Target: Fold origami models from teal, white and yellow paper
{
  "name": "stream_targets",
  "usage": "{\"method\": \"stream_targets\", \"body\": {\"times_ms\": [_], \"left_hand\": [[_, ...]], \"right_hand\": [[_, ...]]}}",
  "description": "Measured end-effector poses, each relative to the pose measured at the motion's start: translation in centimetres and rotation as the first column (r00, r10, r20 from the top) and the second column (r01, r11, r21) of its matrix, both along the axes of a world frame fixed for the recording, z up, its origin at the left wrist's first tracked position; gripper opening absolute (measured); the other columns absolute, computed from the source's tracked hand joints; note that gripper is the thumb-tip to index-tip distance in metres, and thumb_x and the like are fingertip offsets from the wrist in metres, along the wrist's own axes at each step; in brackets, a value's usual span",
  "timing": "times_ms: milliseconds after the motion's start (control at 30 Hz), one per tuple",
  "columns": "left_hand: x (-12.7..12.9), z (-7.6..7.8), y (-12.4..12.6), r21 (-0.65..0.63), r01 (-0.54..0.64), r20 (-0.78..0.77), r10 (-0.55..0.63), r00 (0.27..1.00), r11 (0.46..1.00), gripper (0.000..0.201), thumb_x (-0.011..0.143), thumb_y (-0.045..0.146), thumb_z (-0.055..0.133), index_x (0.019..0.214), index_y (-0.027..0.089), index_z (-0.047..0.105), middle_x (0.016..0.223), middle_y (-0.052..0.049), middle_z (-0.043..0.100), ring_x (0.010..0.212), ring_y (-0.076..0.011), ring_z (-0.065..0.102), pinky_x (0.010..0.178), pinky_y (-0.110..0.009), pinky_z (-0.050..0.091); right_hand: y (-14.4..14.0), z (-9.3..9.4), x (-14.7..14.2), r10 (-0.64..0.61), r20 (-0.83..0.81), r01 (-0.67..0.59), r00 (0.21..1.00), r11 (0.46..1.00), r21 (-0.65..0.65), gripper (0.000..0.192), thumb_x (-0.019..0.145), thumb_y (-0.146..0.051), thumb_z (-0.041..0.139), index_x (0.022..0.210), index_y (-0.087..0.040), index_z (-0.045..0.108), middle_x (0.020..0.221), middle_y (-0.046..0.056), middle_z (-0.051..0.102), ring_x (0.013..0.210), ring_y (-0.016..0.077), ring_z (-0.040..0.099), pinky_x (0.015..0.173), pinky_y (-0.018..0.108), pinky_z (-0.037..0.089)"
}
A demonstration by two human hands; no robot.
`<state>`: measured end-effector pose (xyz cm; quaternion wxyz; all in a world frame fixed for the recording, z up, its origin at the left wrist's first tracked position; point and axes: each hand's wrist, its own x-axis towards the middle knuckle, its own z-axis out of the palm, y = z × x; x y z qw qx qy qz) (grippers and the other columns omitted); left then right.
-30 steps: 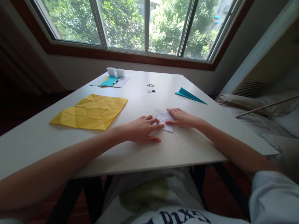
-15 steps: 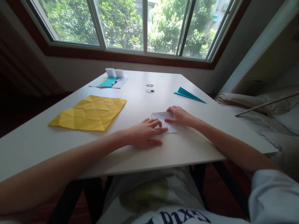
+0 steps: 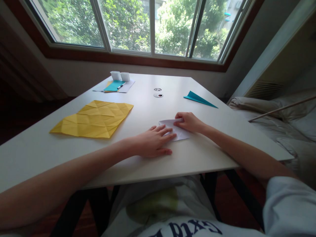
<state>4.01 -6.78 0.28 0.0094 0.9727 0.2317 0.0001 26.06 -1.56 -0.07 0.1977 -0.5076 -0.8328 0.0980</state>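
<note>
A small folded sheet of white paper lies on the white table near its front edge. My left hand rests on the paper's left part with its fingers spread, the fingertips over the sheet and the thumb on the tabletop. At the paper's far right corner, my right hand pinches the edge between thumb and bent fingers. That side of the sheet looks slightly raised. Part of the paper is hidden under both hands.
Left of my hands lies a creased yellow paper sheet. A folded teal paper sits at the right. Farther back are two white containers, teal paper, a pen and round table fittings.
My right hand has closed from lying over the paper to pinching its far right corner. The paper's right side has shifted and lifted a little. My left hand stays nearly still.
</note>
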Motion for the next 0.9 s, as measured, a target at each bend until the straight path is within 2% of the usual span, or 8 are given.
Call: {"method": "stream_targets", "body": {"times_ms": [100,333,733,900], "left_hand": [[-0.19,-0.18,0.12,0.03,-0.058,-0.014,0.059,0.998,0.998,0.063,0.089,0.06,0.023,0.141,0.026,0.028,0.144,-0.017,0.031,0.129,-0.0373,0.03,0.098,-0.055,0.029],[-0.21,-0.07,0.12,0.075,-0.142,-0.036,0.145,0.989,0.987,0.064,0.088,0.062,0.021,0.141,0.027,0.028,0.142,-0.02,0.033,0.128,-0.0376,0.032,0.094,-0.052,0.033],[-0.2,-0.11,0.04,0.076,-0.177,-0.035,0.18,0.983,0.981,0.067,0.086,0.066,0.02,0.141,0.029,0.028,0.142,-0.018,0.034,0.128,-0.0375,0.033,0.093,-0.052,0.034],[-0.12,-0.05,-0.07,0.078,-0.211,-0.037,0.214,0.976,0.974,0.069,0.085,0.067,0.021,0.14,0.028,0.029,0.14,-0.019,0.036,0.126,-0.0383,0.034,0.092,-0.052,0.035]], "right_hand": [[0.09,0.05,0.09,0.002,0.015,-0.002,1.0,1.0,0.013,0.019,0.075,-0.032,0.059,0.088,-0.02,0.065,0.079,0.002,0.067,0.068,0.0134,0.057,0.06,0.023,0.039],[0.55,-0.04,0.5,-0.021,0.001,0.021,1.0,0.999,0.037,0.02,0.075,-0.028,0.06,0.092,-0.019,0.065,0.078,0.001,0.067,0.067,0.0125,0.059,0.061,0.022,0.041],[0.23,0.22,0.3,-0.036,0.05,0.033,0.998,0.998,0.062,0.016,0.076,-0.026,0.059,0.089,-0.02,0.065,0.079,0.001,0.068,0.067,0.0129,0.059,0.062,0.023,0.042],[0.12,0.25,0.26,0.016,0.088,-0.025,0.996,0.995,0.101,0.013,0.078,-0.025,0.056,0.087,-0.021,0.065,0.08,0.001,0.067,0.069,0.0133,0.059,0.066,0.024,0.043]]}}
